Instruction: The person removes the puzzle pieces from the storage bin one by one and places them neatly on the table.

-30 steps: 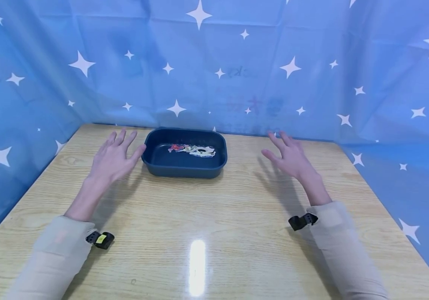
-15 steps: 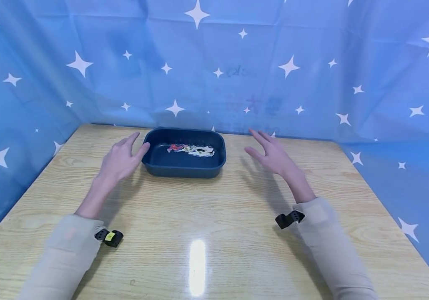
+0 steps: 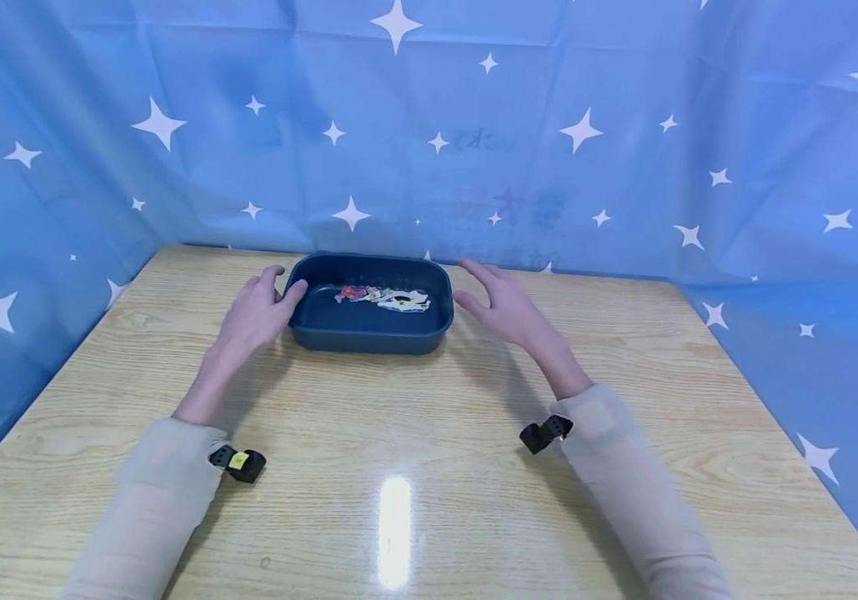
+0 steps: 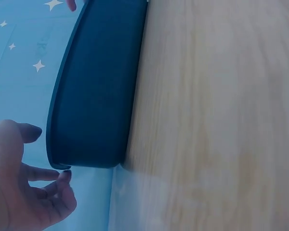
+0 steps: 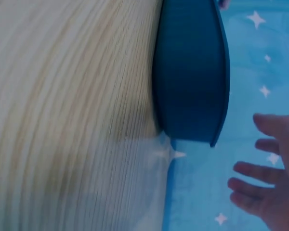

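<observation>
A dark blue rectangular tub [image 3: 368, 342] with rounded corners stands at the back of the table. Flat cut-out pieces [image 3: 403, 301], white with red and other colours, lie on its bottom; what they depict is too small to tell. At the tub's left end is my left hand [image 3: 258, 312], thumb at the rim and fingers loosely bent; the left wrist view shows the thumb apart from the tub [image 4: 96, 86], while fingertip contact is unclear. My right hand [image 3: 507, 308] hovers just off the right end, thumb and fingers spread, with a gap to the tub [image 5: 190, 72] in the right wrist view.
The wooden table [image 3: 338, 433] extends in front of the tub and to both sides. A blue curtain [image 3: 398, 133] with white stars hangs right behind the table's back edge and along both sides. Black cameras [image 3: 247, 466] sit on both wrists.
Both hands have moved inward toward the tub, the right one travelling left the farthest. The left fingers have drawn in more bent. The tub and its pieces have stayed in place.
</observation>
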Demonstrator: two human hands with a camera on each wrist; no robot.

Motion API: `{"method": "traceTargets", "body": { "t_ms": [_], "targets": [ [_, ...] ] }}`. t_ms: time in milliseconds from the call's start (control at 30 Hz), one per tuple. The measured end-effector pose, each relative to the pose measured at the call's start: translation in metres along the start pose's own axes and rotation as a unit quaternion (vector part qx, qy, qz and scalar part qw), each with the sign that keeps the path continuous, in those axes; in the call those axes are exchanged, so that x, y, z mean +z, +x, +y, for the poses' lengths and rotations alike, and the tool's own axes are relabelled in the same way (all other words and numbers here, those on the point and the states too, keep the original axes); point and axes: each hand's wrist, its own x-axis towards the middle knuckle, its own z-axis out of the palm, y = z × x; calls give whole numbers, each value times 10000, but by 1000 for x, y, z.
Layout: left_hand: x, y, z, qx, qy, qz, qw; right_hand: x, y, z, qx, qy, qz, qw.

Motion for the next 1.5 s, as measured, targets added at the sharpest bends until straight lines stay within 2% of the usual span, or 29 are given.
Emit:
{"method": "traceTargets", "body": {
  "t_ms": [300,500,667,1000,1300,1500],
  "targets": [
    [7,6,-2,-54,-385,278,9989,16,16,-24,-394,228,147,9989],
    [9,9,-5,-238,-780,339,9961,27,31,-35,-510,378,-123,9979],
    [8,9,-9,-360,-965,248,9944,37,46,-38,-311,508,-490,9970],
    [8,12,-9,-278,-933,-261,9949,54,65,-46,19,-34,-1216,9926],
    [10,10,-5,-407,-1206,-371,9912,62,78,-42,370,-610,-1273,9893],
    [13,10,-4,-373,-1175,-360,9917,67,85,-39,590,-904,-1407,9842]
  ]
}}
